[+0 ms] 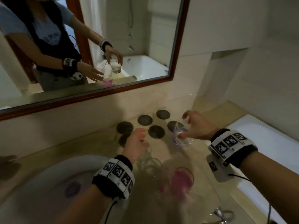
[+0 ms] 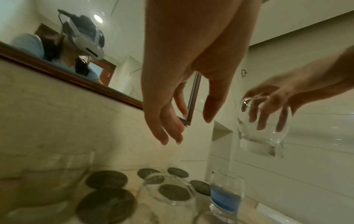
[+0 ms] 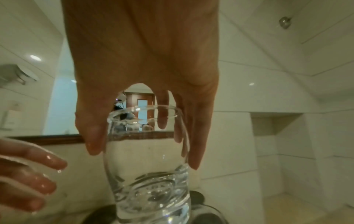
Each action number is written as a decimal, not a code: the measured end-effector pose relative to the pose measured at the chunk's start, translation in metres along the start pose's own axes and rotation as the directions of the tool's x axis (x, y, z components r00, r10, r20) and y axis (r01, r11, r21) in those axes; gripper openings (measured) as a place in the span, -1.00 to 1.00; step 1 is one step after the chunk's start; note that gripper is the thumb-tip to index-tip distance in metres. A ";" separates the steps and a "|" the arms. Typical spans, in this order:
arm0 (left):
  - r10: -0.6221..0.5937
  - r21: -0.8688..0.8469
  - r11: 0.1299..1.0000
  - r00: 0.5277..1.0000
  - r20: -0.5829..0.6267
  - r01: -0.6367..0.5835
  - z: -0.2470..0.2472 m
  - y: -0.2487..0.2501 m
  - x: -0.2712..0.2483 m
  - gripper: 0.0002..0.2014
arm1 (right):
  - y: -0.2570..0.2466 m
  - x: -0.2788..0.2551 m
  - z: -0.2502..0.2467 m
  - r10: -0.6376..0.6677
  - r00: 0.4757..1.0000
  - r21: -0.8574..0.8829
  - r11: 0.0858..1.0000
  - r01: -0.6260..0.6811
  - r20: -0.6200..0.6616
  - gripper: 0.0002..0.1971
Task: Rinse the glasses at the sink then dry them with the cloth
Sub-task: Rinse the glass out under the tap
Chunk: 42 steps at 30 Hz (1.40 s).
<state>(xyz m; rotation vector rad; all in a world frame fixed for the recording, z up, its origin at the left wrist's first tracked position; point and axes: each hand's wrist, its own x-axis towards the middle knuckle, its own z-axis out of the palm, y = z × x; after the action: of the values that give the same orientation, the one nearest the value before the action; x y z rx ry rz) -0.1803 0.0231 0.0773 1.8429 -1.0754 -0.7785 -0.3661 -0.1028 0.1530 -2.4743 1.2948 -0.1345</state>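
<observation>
My right hand (image 1: 182, 126) grips a clear glass (image 1: 182, 137) from above by its rim, thumb on one side and fingers on the other, and holds it upright over the dark round coasters (image 1: 156, 131). In the right wrist view this glass (image 3: 149, 174) is empty and wet. My left hand (image 1: 143, 138) hovers open just left of it, fingers straight and wet, holding nothing. Near me on the counter stand an empty clear glass (image 1: 151, 165) and a pink-tinted glass (image 1: 182, 178). A glass with blue liquid (image 2: 226, 195) shows in the left wrist view. No cloth is in view.
The white sink basin (image 1: 48, 178) lies at the lower left, with a chrome tap (image 1: 220, 214) at the bottom edge. A framed mirror (image 1: 176, 46) hangs over the beige counter (image 1: 80, 151). A white bathtub (image 1: 267, 151) runs along the right side.
</observation>
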 end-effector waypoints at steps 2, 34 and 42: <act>-0.014 -0.030 0.999 0.999 0.032 0.015 0.018 0.011 0.004 -0.51 | 0.033 -0.002 0.005 0.046 0.999 -0.040 0.998 -0.045 0.025 -0.28; -0.115 -0.047 0.992 0.993 0.004 0.115 0.041 -0.008 0.060 -0.76 | 0.082 0.068 0.033 0.030 0.988 -0.135 0.991 -0.009 0.154 -0.48; -0.206 -0.116 0.974 0.976 -0.070 0.197 0.006 -0.032 0.057 -0.83 | 0.077 0.105 0.068 0.048 0.906 -0.218 0.975 0.050 0.420 -0.05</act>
<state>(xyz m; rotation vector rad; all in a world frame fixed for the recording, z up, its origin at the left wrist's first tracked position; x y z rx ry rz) -0.1482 -0.0213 0.0413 1.8932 -0.7871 -0.8542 -0.3484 -0.2108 0.0548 -2.4903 1.1666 0.5516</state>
